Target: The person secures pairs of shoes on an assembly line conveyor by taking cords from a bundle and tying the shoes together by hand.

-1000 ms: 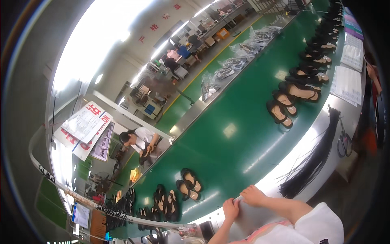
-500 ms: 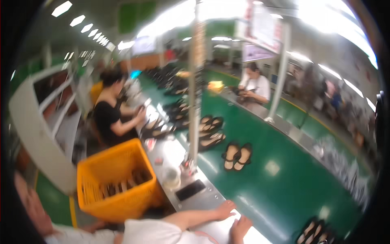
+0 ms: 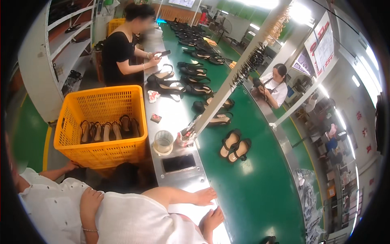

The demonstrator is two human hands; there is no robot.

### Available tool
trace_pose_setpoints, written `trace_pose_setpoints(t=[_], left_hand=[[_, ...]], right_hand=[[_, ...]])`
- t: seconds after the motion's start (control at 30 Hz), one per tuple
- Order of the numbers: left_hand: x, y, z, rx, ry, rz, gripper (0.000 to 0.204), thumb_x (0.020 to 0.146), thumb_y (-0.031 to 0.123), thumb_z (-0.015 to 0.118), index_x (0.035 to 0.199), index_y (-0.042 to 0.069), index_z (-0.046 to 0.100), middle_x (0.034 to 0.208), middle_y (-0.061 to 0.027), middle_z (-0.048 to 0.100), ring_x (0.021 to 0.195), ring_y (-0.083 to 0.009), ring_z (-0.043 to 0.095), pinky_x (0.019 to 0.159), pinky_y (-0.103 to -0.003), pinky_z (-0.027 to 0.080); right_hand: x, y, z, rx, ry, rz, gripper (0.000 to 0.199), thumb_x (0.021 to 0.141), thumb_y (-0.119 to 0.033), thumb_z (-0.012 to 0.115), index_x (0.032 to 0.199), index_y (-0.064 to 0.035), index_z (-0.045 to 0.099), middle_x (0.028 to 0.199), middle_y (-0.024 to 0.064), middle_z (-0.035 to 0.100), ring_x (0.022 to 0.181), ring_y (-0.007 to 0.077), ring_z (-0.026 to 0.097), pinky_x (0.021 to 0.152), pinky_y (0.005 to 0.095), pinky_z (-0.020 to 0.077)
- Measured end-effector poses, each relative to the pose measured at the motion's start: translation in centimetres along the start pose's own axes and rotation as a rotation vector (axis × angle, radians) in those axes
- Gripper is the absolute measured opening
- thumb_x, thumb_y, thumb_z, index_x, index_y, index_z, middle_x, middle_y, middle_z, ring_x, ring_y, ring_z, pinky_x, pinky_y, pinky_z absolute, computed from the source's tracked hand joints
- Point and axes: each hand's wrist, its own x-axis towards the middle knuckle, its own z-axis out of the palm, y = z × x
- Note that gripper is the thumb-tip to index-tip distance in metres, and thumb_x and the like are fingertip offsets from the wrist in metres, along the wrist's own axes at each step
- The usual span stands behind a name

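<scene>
On the metal edge of the green-topped bench lies my left hand, its fingers stretched out and holding nothing. My right hand rests close by at the same edge, fingers loosely bent and apart, with nothing visible in it. Nearest to them is a black flat-screened phone-like slab on the metal strip. Farther along the green surface is a pair of black sandals with beige insoles. Another dark shoe is cut off by the lower edge.
A yellow crate holding sandals stands left of the bench, beside a clear plastic tub. A white post rises from the bench. A person in black holds a phone; another in white handles a dark shoe. A braceleted hand rests against white clothing.
The view has turned and tilted downward, bringing the crate and nearby person's white shirt further into sight. Both my hands stay at the bench edge. The picture is sharper now.
</scene>
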Motion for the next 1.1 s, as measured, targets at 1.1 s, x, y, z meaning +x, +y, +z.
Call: trace_pose_setpoints(t=[1.1], left_hand=[[-7.1,5.0,-21.2,-2.050,-0.091,0.099,0.094,0.073,0.078,0.038,0.144,0.018,0.021,0.126,-0.0107,0.046,0.103,-0.0268,0.054,0.085,-0.053,0.045]], right_hand=[[15.5,-12.2,-6.7,2.805,-1.093,0.021,0.052,0.091,-0.038,0.046,0.130,-0.0031,0.040,0.122,0.0153,0.051,0.104,0.0283,0.052,0.091,0.0419,0.0399]])
